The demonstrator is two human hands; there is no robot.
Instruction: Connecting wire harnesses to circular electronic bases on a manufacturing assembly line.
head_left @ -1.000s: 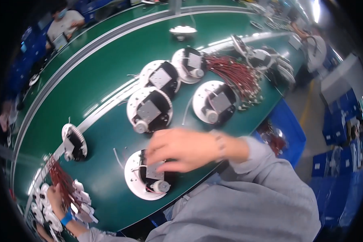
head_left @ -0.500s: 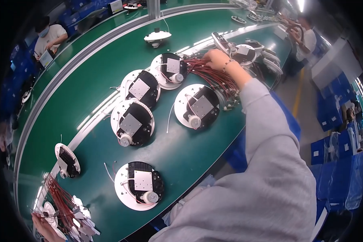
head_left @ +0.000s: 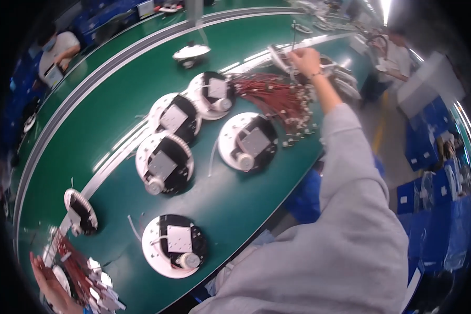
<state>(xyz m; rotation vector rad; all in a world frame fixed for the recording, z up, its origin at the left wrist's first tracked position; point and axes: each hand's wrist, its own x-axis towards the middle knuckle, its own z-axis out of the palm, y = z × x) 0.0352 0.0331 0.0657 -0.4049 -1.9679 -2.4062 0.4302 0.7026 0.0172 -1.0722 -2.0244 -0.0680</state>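
Observation:
My left hand is at the lower left, its fingers stretched out beside a bundle of red wires with white connectors. A white round part shows between that hand and the bundle. Far off on the right, my right hand is raised with fingertips pinched together. A thin dark upright line rises at its fingertips; whether it is held cannot be told. Under this hand is a tilted white disc unit. Nearer lies a second spread of red wires, apart from the hand.
Several white disc units with black bases and metal plates, such as one at the front, lie on the green table. A metal rail curves behind. People sit across the table and at far right. Blue bins stand right.
My right hand has left the red wires and moved up and away toward the tilted disc unit. My left hand's fingers have straightened. The whole view has shifted slightly.

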